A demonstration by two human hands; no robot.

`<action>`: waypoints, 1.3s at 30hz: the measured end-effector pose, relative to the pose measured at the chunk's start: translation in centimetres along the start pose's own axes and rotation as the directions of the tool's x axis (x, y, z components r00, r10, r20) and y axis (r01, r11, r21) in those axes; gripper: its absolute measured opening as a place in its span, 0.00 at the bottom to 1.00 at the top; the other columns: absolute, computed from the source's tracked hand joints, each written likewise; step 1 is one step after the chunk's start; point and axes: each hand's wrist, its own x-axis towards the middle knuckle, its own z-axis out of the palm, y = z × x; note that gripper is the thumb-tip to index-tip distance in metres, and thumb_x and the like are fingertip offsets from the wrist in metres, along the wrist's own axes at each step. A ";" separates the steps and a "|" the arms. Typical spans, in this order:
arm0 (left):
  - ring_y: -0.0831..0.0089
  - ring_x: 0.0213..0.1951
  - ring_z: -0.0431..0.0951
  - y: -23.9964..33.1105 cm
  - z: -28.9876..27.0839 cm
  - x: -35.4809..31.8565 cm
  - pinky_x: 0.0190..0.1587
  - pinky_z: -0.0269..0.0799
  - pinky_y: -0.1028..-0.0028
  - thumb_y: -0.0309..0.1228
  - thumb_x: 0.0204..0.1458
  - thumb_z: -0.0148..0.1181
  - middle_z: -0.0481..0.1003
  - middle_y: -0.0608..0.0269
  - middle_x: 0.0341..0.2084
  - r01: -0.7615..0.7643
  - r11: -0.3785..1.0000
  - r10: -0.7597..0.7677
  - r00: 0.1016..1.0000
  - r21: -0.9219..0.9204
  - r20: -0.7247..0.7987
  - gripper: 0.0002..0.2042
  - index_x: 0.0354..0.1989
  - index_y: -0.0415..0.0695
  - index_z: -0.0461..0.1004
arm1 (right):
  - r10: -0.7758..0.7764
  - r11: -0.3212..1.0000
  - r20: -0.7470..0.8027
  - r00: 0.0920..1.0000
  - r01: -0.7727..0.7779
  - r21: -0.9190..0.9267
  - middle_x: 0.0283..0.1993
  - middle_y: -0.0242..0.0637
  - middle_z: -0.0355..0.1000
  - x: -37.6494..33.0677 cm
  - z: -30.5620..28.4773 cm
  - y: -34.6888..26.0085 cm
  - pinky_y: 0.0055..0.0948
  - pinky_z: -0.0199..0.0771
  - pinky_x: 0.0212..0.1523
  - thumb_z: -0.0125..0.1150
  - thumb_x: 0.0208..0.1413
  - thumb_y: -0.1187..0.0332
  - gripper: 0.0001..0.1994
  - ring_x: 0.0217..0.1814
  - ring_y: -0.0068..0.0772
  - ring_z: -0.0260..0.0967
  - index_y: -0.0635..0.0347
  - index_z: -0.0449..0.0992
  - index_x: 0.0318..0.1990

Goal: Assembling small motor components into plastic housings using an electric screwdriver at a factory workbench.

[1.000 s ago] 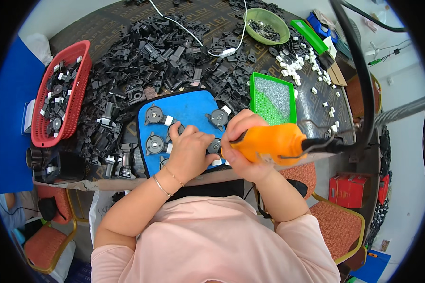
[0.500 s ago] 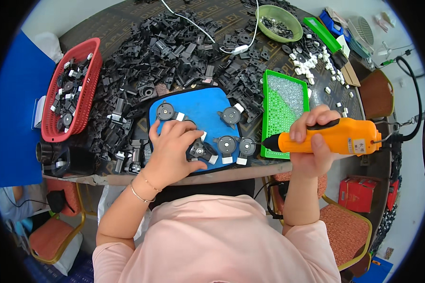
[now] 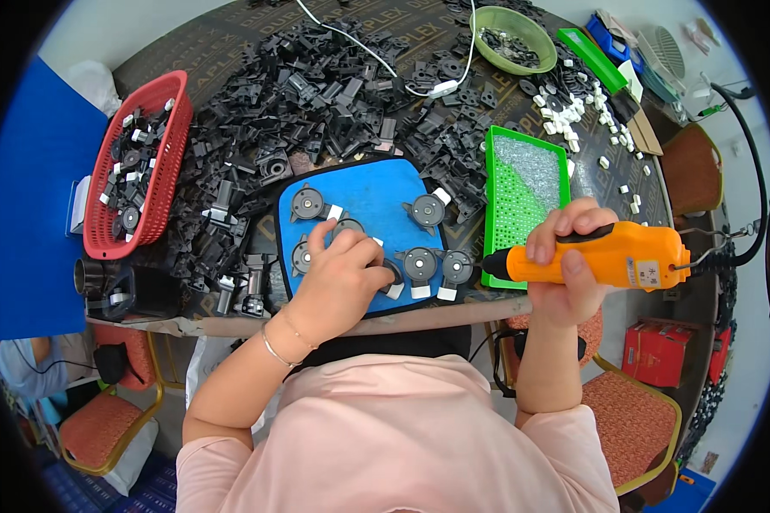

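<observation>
My right hand (image 3: 571,261) is wrapped round an orange electric screwdriver (image 3: 629,255), held level with its black nose pointing left. The thin bit (image 3: 479,264) reaches toward the rightmost of several round black assemblies (image 3: 458,267) with white tabs; whether they touch I cannot tell. My left hand (image 3: 342,278) is over the front of a blue mat (image 3: 376,192), its fingers bent and closed on a black assembly (image 3: 393,275) with a white tab, partly hidden beneath them. Two more assemblies (image 3: 348,227) (image 3: 302,256) lie beside that hand. Others sit at the mat's far left (image 3: 307,203) and far right (image 3: 425,210).
A large heap of black plastic parts (image 3: 308,103) covers the table's back and left. A green tray (image 3: 513,205) of small screws stands right of the mat. At left is a red basket (image 3: 167,162); white pieces (image 3: 565,120) and a green bowl (image 3: 543,64) lie far right.
My left hand has shifted rightward and its fingers have drawn together over the assembly, uncovering another at the mat's left. The screwdriver stays nearly where it was. The whole view has shifted slightly.
</observation>
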 end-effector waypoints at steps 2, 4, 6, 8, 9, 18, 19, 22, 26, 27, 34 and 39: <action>0.72 0.41 0.69 -0.5 -0.6 -0.4 0.59 0.50 0.51 0.24 0.36 0.61 0.68 0.74 0.27 -0.018 1.000 0.018 1.000 0.000 0.005 0.08 0.23 0.55 0.81 | 0.006 1.000 -0.006 1.000 -0.006 0.005 0.40 0.40 0.60 0.0 0.2 0.0 0.25 0.68 0.30 0.60 0.50 0.71 0.15 0.27 0.28 0.65 0.61 0.64 0.43; 0.72 0.42 0.69 -1.1 -1.1 -1.3 0.59 0.50 0.51 0.24 0.35 0.61 0.68 0.74 0.27 -0.008 1.000 0.007 1.000 -0.023 -0.021 0.10 0.25 0.56 0.82 | 0.013 1.000 -0.010 1.000 -0.013 0.011 0.40 0.40 0.60 -0.1 0.3 0.1 0.25 0.68 0.30 0.61 0.50 0.71 0.15 0.27 0.28 0.65 0.61 0.64 0.43; 0.72 0.42 0.69 -1.4 -1.2 -2.0 0.59 0.49 0.51 0.24 0.36 0.61 0.68 0.74 0.27 0.003 1.000 -0.003 1.000 -0.007 -0.004 0.10 0.26 0.56 0.82 | 0.022 1.000 -0.009 1.000 -0.022 0.018 0.39 0.39 0.60 0.0 0.4 0.3 0.26 0.68 0.30 0.61 0.50 0.71 0.15 0.27 0.28 0.65 0.61 0.64 0.43; 0.71 0.42 0.69 -1.4 -1.0 -2.3 0.59 0.48 0.50 0.23 0.36 0.62 0.69 0.74 0.28 0.023 1.000 -0.023 1.000 0.007 -0.008 0.10 0.26 0.55 0.82 | 0.023 0.999 -0.007 1.000 -0.022 0.025 0.39 0.39 0.60 0.1 0.6 0.6 0.26 0.68 0.30 0.61 0.50 0.71 0.15 0.27 0.28 0.65 0.61 0.64 0.43; 0.71 0.42 0.69 -1.4 -1.1 -2.3 0.59 0.48 0.50 0.23 0.36 0.62 0.69 0.74 0.28 0.024 1.000 -0.024 1.000 0.007 -0.008 0.10 0.26 0.55 0.82 | 0.023 0.999 -0.005 1.000 -0.023 0.028 0.39 0.39 0.60 0.0 0.7 0.7 0.26 0.68 0.30 0.61 0.49 0.71 0.15 0.28 0.28 0.65 0.61 0.63 0.43; 0.66 0.50 0.67 -0.3 -2.1 -0.9 0.62 0.42 0.51 0.31 0.31 0.71 0.70 0.68 0.41 0.247 0.960 -0.238 0.968 -0.132 0.079 0.20 0.38 0.51 0.78 | 0.031 0.999 -0.017 0.999 -0.030 0.025 0.39 0.40 0.60 0.0 1.1 0.5 0.26 0.69 0.31 0.60 0.50 0.71 0.15 0.28 0.28 0.65 0.61 0.63 0.43; 0.64 0.52 0.65 -0.5 -1.9 -0.6 0.62 0.42 0.49 0.32 0.31 0.71 0.69 0.66 0.43 0.223 0.967 -0.216 0.974 -0.126 0.067 0.20 0.38 0.51 0.78 | 0.031 0.999 -0.015 0.999 -0.030 0.025 0.39 0.40 0.60 0.0 1.2 0.5 0.26 0.69 0.31 0.60 0.50 0.71 0.15 0.28 0.28 0.65 0.61 0.63 0.43; 0.62 0.55 0.63 -0.7 -1.4 -0.4 0.61 0.41 0.47 0.33 0.30 0.71 0.68 0.64 0.46 0.203 0.974 -0.197 0.978 -0.103 0.067 0.19 0.37 0.50 0.79 | 0.018 1.000 0.006 1.000 -0.018 0.016 0.40 0.40 0.60 -0.1 1.2 0.4 0.26 0.69 0.31 0.59 0.50 0.71 0.15 0.28 0.28 0.65 0.62 0.63 0.43; 0.62 0.55 0.63 -0.3 -1.5 -0.5 0.62 0.39 0.47 0.35 0.30 0.72 0.69 0.64 0.47 0.221 0.971 -0.217 0.975 -0.093 0.047 0.19 0.35 0.48 0.79 | 0.014 1.000 0.006 1.000 -0.014 -0.007 0.39 0.40 0.60 -0.1 0.9 0.3 0.26 0.69 0.30 0.59 0.51 0.71 0.15 0.28 0.28 0.65 0.62 0.63 0.44; 0.62 0.55 0.63 -0.2 -1.5 -0.6 0.62 0.39 0.47 0.35 0.30 0.72 0.69 0.64 0.47 0.220 0.971 -0.217 0.975 -0.093 0.047 0.19 0.35 0.48 0.79 | 0.013 1.000 0.002 1.000 -0.013 -0.007 0.39 0.40 0.60 -0.1 0.9 0.4 0.26 0.69 0.30 0.59 0.51 0.71 0.15 0.28 0.28 0.65 0.62 0.63 0.44; 0.64 0.53 0.64 0.1 -0.7 -1.7 0.62 0.39 0.47 0.39 0.30 0.73 0.70 0.65 0.44 0.289 0.956 -0.291 0.957 -0.043 -0.024 0.20 0.35 0.46 0.80 | 0.037 0.999 -0.011 0.999 -0.037 0.030 0.39 0.40 0.60 -0.2 1.3 0.8 0.26 0.69 0.30 0.60 0.50 0.71 0.15 0.28 0.28 0.65 0.62 0.64 0.44; 0.66 0.49 0.66 0.4 -0.1 -1.8 0.61 0.41 0.48 0.39 0.31 0.73 0.71 0.67 0.38 0.282 0.959 -0.284 0.957 -0.028 -0.056 0.20 0.36 0.46 0.80 | 0.035 0.999 -0.008 0.999 -0.035 0.028 0.39 0.40 0.61 -0.1 1.4 0.8 0.25 0.69 0.30 0.61 0.50 0.71 0.16 0.28 0.28 0.65 0.62 0.64 0.44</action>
